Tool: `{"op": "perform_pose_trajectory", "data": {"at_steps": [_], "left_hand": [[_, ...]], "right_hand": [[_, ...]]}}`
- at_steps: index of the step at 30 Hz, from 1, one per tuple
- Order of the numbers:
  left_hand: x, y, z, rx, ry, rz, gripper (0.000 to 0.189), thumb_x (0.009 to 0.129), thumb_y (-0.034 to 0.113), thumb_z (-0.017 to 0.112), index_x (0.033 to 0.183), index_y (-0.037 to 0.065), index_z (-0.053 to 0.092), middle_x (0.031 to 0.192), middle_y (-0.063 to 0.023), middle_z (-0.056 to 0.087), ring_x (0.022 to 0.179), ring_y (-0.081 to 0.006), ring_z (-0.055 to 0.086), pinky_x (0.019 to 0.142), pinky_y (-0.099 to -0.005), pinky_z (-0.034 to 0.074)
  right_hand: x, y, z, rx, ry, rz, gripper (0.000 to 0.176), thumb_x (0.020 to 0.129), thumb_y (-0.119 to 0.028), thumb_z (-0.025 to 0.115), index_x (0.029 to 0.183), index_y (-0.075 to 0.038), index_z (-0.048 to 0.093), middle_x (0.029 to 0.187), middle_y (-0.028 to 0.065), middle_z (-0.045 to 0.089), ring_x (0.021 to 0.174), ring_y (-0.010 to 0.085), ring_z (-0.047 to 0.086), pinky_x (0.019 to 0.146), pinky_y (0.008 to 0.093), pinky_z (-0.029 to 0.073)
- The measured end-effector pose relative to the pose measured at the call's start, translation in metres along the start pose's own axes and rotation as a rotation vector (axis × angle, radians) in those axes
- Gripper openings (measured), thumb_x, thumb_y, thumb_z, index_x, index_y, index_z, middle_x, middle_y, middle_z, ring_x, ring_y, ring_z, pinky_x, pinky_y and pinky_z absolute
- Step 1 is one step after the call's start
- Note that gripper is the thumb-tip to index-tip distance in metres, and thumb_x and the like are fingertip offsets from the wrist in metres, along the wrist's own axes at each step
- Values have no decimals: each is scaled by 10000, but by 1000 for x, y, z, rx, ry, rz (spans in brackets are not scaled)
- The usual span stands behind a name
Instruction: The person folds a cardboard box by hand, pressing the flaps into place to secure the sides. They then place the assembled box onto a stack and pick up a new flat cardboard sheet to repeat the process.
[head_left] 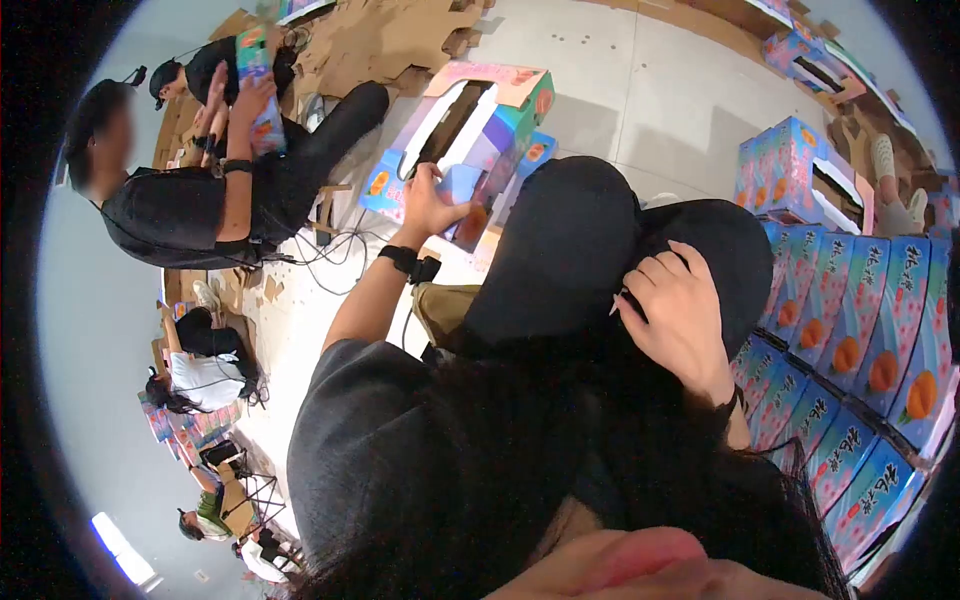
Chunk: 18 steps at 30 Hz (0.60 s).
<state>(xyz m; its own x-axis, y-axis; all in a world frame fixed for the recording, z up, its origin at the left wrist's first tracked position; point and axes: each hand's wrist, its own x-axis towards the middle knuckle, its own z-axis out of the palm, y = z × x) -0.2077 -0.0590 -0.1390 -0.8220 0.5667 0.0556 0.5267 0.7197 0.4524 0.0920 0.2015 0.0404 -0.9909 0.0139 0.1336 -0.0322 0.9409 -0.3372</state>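
Note:
In the head view, a colourful printed cardboard box (500, 112) with a long slot in its top stands on the floor ahead of my knees. My left hand (430, 205) grips its near end, fingertips at the slot's edge and thumb against the side. Pink, purple and blue printing covers the box, with a peach picture. My right hand (675, 310) lies on my dark trousers (560, 250) near the right knee, fingers stretched and a little apart, holding nothing. A dark band with a small block (425, 268) sits on my left wrist.
At the right are rows of upright peach-printed boxes (845, 350) and another slotted box (785, 180). A co-worker in black (175, 210) sits at the left, hands by a printed box (262, 100). Cables (335, 262) and flattened cardboard (375, 40) lie on the floor.

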Motion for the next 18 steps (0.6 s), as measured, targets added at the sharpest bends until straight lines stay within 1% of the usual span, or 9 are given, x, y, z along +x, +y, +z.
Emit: {"op": "perform_pose_trajectory", "data": {"at_steps": [1,4,5,8,10,12,14,17,18], "left_hand": [[-1,10,-10,-32,43,31,782,527,501,820,1036,36,451,965,-157,539,940,-353,525,876,-436,374],[-2,31,-42,-2,92,129,751,538,485,819,1022,43,453,937,-140,522,902,-342,504,872,-435,371],[-1,34,-51,-12,152,210,715,534,459,817,996,54,451,903,-112,496,876,-320,489,869,-424,367],[5,54,-81,-11,276,466,695,519,403,823,993,66,443,925,-96,460,898,-292,468,849,-395,346],[9,79,-103,-2,350,556,683,520,404,818,991,67,457,923,-81,444,902,-288,460,847,-387,330],[11,103,-123,9,416,642,674,518,407,822,966,58,458,928,-86,449,914,-294,462,859,-389,330],[4,131,-145,-24,433,682,679,509,405,830,957,57,457,971,-99,479,952,-301,474,893,-397,329],[-15,168,-171,-57,498,811,681,499,403,839,949,61,458,1053,-128,514,1023,-316,484,939,-411,322],[-25,178,-177,-64,524,865,681,497,403,842,947,64,459,1083,-139,525,1049,-322,486,953,-417,319]], "right_hand": [[-1,0,0,-3,10,-2,142,766,-201,680,772,-66,636,801,88,596,879,257,585,1015,424,380],[-4,-2,1,-24,29,10,138,707,-162,719,758,-62,639,797,68,597,859,242,589,1007,416,398],[-4,-2,1,-27,42,-3,121,709,-155,702,739,-61,634,789,75,595,854,247,589,997,416,402],[-6,-1,1,-26,82,-51,90,700,-131,664,685,-58,616,762,90,587,832,261,587,954,412,418],[-7,1,0,-9,109,-93,80,675,-112,652,654,-56,600,741,93,576,805,269,584,910,406,434],[-6,1,-3,61,209,-133,83,664,-87,645,652,-48,572,718,98,554,771,281,572,813,406,452],[-8,-2,-6,135,302,-151,92,676,-76,672,703,-53,586,775,90,584,809,286,586,818,412,465],[-12,-23,-34,-20,618,-261,118,689,-66,705,749,-68,604,856,80,614,873,299,603,842,431,474],[-17,-29,-43,-76,706,-280,135,685,-71,730,778,-83,632,933,76,635,942,311,614,872,442,471]]}}
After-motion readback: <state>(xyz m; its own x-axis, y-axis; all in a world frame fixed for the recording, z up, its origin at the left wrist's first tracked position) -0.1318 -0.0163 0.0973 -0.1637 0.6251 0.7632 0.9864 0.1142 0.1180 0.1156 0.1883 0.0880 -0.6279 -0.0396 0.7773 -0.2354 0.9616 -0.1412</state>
